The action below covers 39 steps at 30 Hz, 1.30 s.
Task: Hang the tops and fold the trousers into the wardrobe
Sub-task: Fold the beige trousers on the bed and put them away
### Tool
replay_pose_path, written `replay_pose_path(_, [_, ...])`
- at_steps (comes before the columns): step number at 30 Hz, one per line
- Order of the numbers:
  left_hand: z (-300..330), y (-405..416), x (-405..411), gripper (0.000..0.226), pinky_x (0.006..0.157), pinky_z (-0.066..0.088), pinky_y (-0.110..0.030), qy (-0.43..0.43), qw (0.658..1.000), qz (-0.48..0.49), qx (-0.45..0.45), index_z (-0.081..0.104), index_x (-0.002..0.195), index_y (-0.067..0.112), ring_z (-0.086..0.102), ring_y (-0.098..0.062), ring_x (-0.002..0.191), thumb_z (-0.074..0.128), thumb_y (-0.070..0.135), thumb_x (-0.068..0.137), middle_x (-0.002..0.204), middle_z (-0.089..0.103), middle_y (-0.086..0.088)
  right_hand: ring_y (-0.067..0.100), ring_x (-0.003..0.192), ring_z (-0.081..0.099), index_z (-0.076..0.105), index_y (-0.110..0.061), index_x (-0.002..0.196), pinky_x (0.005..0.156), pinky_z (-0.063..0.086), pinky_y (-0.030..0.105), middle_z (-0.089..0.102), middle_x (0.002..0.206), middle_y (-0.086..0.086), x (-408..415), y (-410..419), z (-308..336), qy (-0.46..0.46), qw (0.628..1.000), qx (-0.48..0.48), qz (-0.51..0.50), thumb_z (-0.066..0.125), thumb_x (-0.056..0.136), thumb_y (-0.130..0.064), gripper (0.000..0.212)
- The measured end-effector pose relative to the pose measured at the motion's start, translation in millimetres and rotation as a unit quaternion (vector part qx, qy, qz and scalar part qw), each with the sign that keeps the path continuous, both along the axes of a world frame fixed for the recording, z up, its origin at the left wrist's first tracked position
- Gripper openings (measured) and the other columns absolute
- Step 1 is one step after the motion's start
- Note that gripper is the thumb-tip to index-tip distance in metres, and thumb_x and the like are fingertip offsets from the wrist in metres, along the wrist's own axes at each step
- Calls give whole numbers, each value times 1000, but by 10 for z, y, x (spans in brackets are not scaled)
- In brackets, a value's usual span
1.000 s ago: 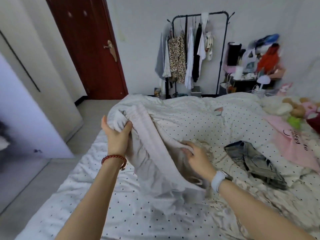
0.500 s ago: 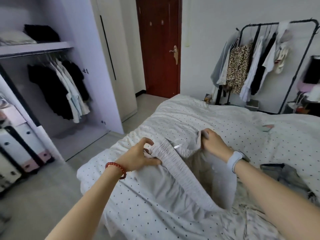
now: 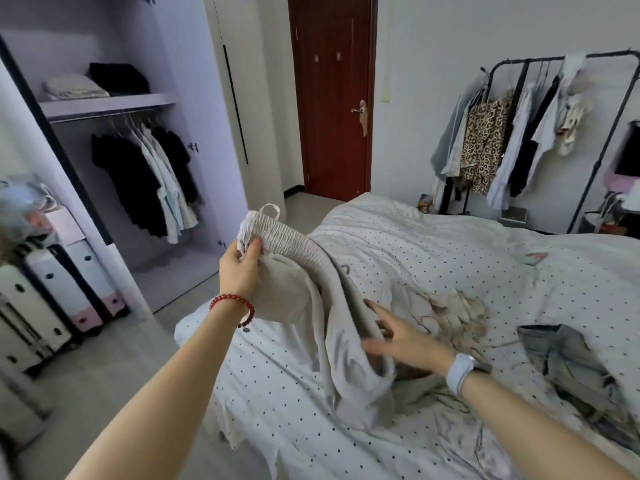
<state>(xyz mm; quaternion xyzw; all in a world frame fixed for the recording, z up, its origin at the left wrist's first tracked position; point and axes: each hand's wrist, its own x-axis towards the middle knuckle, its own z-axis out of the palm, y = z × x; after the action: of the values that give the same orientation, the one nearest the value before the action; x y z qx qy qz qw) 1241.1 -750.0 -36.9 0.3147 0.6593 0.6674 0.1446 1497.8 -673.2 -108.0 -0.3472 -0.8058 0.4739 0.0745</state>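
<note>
Spreading across the lower right — bed (image 3: 398,258): we are seeing a white, black-dotted cover lying rumpled, with a denim garment (image 3: 568,372) resting near its right edge.
Room: an open wardrobe (image 3: 194,98) is standing at left with hung tops (image 3: 149,174) on its rail; a red door (image 3: 332,95) and a clothes rack (image 3: 519,133) are lining the far wall.
Trousers (image 3: 332,323): we are holding the pale pair up by the gathered waistband, its legs trailing onto the bed.
Left hand (image 3: 240,268): it is pinching the waistband's end.
Right hand (image 3: 405,337): it is reaching with fingers spread, touching the hanging cloth.
</note>
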Motion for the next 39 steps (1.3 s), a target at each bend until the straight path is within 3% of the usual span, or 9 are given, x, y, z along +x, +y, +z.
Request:
replay_pose_path(4, [157, -264, -198, 18, 79, 44, -32, -9, 999, 16, 34, 55, 77, 19, 53, -15, 79, 55, 27, 92, 81, 58, -1, 22, 109, 57, 11, -27, 146, 90, 49, 40, 54, 126, -2, -397, -212, -203, -125, 976, 178, -18, 59, 69, -55, 95])
replay_pose_path(6, [254, -436, -297, 17, 77, 43, -31, 18, 998, 23, 50, 57, 80, 15, 52, -14, 77, 55, 27, 92, 80, 57, -1, 19, 75, 59, 34, -18, 122, 66, 51, 33, 58, 86, -3, -637, -252, -227, -83, 970, 215, -72, 48, 80, -37, 49])
replay_pose_path(8, [448, -672, -489, 16, 75, 42, -28, 37, 993, 76, 77, 58, 82, 16, 51, -10, 75, 54, 27, 92, 77, 57, 4, 22, 68, 50, 38, -15, 93, 53, 35, 26, 44, 70, -4, -957, -315, 10, -10, 972, 203, -117, 40, 91, -17, 3])
replay_pose_path(11, [892, -1071, -848, 23, 70, 37, -25, 79, 970, 191, 127, 51, 71, 21, 46, -6, 69, 51, 27, 93, 71, 52, 7, 26, 76, 47, 40, -12, 85, 60, 29, 31, 42, 69, -2, -1471, -390, 738, 88, 958, 230, -148, 39, 93, -9, 8])
replay_pose_path(17, [1903, -1729, -1316, 37, 56, 32, -11, 154, 895, 360, 216, 32, 62, 21, 36, -2, 56, 48, 29, 94, 63, 38, 9, 33, 103, 55, 50, -4, 123, 76, 38, 29, 60, 114, 16, -2228, -764, 2376, 311, 899, 280, -133, 41, 95, -9, 30])
replay_pose_path(23, [2486, -2304, -1465, 25, 63, 34, -22, 257, 864, 376, 214, 39, 70, 24, 43, -12, 72, 48, 32, 92, 69, 46, 8, 23, 79, 54, 53, -4, 101, 65, 39, 29, 58, 86, 8, -2593, -1020, 3135, 511, 818, 213, -154, 47, 93, -15, 14])
replay_pose_path(30, [1993, -2563, -1747, 32, 67, 48, -31, 141, 964, 224, 33, 63, 95, 2, 58, -18, 72, 71, 30, 80, 82, 64, -8, 27, 64, 47, 38, -11, 66, 58, 36, 35, 49, 65, 12, -2885, -720, 2567, 355, 898, 231, -119, 46, 91, -19, 27])
replay_pose_path(34, [1734, -2750, -1864, 23, 64, 40, -30, 183, 932, 312, -13, 60, 89, 0, 52, -20, 77, 64, 23, 87, 76, 57, -10, 26, 68, 47, 42, -10, 68, 55, 32, 33, 48, 67, 5, -2798, -623, 2256, 247, 916, 308, -74, 42, 96, -25, 32])
replay_pose_path(39, [2307, -2884, -1726, 22, 67, 30, -28, 285, 838, 464, 30, 55, 91, 0, 54, -30, 87, 53, 23, 92, 90, 58, -20, 30, 75, 45, 44, -3, 80, 65, 36, 37, 50, 80, 13, -3060, -942, 2739, 295, 875, 380, -52, 34, 99, -23, 29])
